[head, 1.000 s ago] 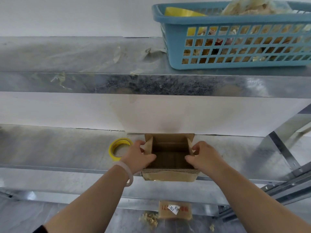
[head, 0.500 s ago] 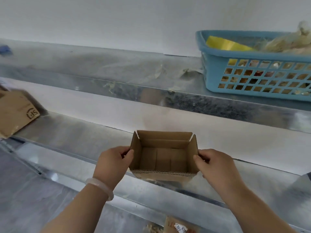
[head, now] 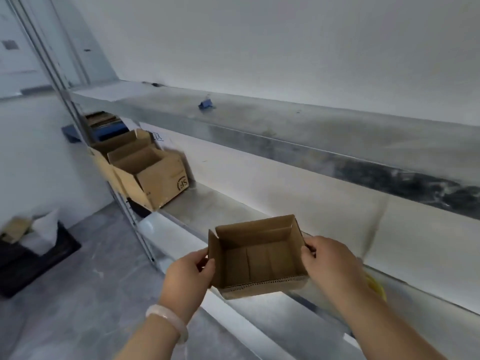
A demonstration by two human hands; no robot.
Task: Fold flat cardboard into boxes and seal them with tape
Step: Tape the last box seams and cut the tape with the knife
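Left hand [head: 187,275] and right hand [head: 327,261] grip an assembled, open-topped box [head: 255,255]; finished boxes [head: 148,172] wait on the shelf [head: 223,206]; more folding likely remains.

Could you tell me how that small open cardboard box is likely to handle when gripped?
The small box probably weighs little: it looks empty, and the left hand and right hand hold it just by its side walls. With its top open, those walls likely flex if squeezed. The corrugated front edge suggests moderate stiffness.
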